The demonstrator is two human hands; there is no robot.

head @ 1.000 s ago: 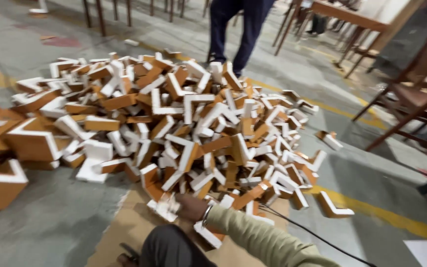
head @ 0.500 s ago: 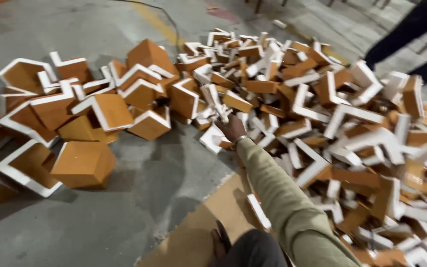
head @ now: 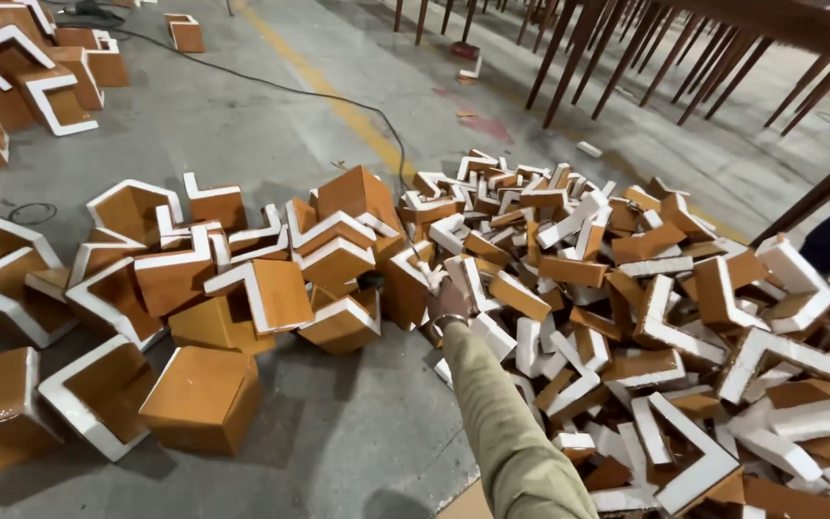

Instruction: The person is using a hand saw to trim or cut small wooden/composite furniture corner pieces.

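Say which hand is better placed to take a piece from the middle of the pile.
Right. The right hand is stretched out and rests on the orange and white corner pieces at the pile's middle; the left hand is out of view.

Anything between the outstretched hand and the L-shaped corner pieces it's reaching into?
Nothing visible. The outstretched hand is already at the heap, touching a white-edged L-shaped corner piece at the pile's near edge. Which hand it is cannot be told. The bare concrete floor lies beside the sleeve.
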